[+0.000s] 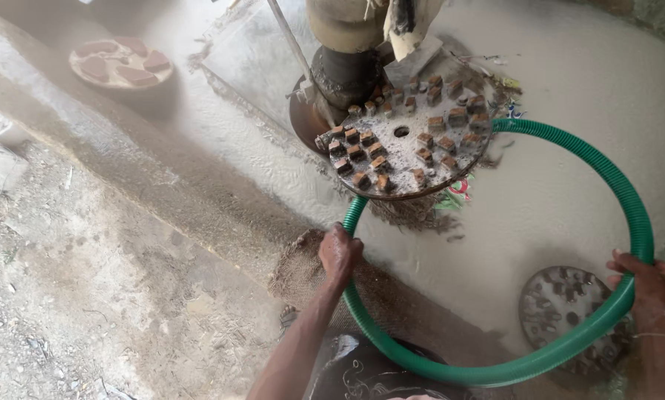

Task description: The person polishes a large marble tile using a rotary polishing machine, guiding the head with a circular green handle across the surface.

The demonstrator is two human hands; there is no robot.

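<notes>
— Nearest the lens: dark patterned cloth (362, 370), lying under the low arc of the green ribbed hose (495, 370). Hose looping wide, circling round the big studded grinding disc (406, 137) and running behind its right edge.

— Gripping it where?

— Left hand (338, 253) clamping the hose just below the disc's lower-left rim, fingers (331, 241) curled tight over the tube, pressed together. Right hand (647, 285) holding the far bend, well to the disc's lower right, fingers wrapped round the tube from outside; thumb position hard to tell. Likely bracing 2 points at once to keep the springy loop from uncoiling.

— Lying around the disc?

— Coarse brown sacking (303, 274) sitting below-left of the disc, under the left wrist. 1 flat studded plate (562, 304) resting inside the loop, lower right of the disc. 1 smaller round plate with reddish pads (121, 63) sitting far to the disc's upper left. Dark machine column (347, 70) rising directly above the disc, tilting it up for view. Pale slurry floor (569, 200) spreading all round.
</notes>
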